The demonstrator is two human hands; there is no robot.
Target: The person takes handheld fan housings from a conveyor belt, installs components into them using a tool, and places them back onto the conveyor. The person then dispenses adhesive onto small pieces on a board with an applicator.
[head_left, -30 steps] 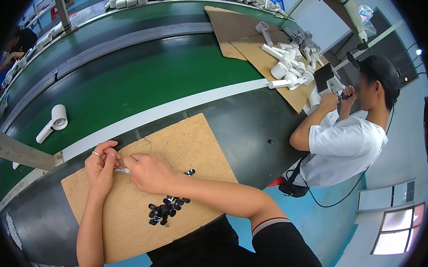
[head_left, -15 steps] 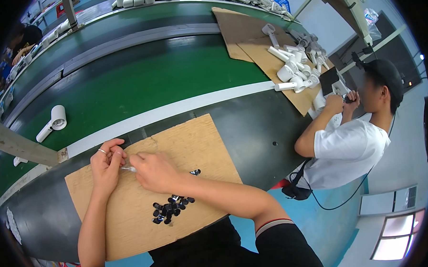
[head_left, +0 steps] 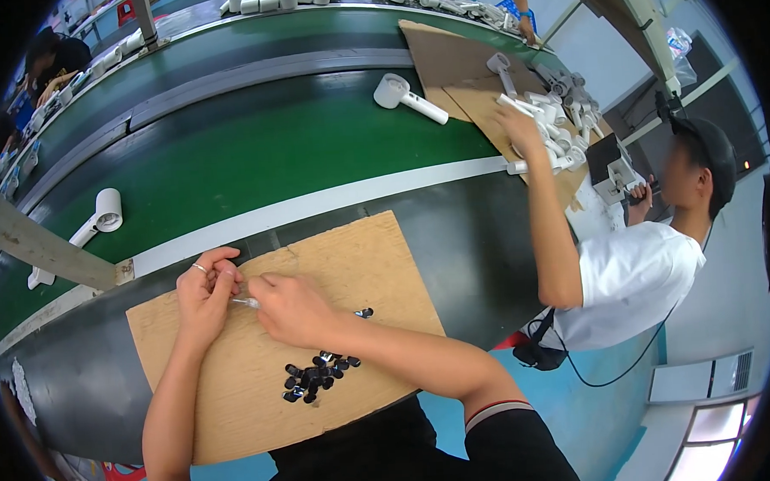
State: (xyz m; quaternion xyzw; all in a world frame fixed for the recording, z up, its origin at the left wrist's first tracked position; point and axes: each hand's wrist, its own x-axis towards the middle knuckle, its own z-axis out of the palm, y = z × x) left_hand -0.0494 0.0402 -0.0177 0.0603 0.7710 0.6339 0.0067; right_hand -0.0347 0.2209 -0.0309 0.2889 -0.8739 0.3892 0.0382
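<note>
My left hand (head_left: 205, 302) is closed, its thumb and fingers pinched together over the far left part of a cardboard sheet (head_left: 377, 267). What lies between those fingertips is hidden. Close beside it, my right hand (head_left: 292, 310) is curled around a small slim translucent piece (head_left: 247, 302), whose tip points at the left fingers. Most of this piece disappears inside the right fist. Nearer to me on the cardboard lies a loose heap of small shiny black parts (head_left: 314, 378). One more black part (head_left: 365, 313) rests by my right forearm.
Beyond the worktop runs a green conveyor belt (head_left: 253, 160), carrying a white round-headed handle part (head_left: 409, 99) and another at left (head_left: 107, 211). A metal post (head_left: 46, 242) rises at left. On the right, a co-worker (head_left: 635, 260) reaches toward piled white parts (head_left: 561, 138).
My hands keep nearly the same pose. A white handle part has appeared on the belt beside the far cardboard. The co-worker's hand has moved from the held white part to the pile.
</note>
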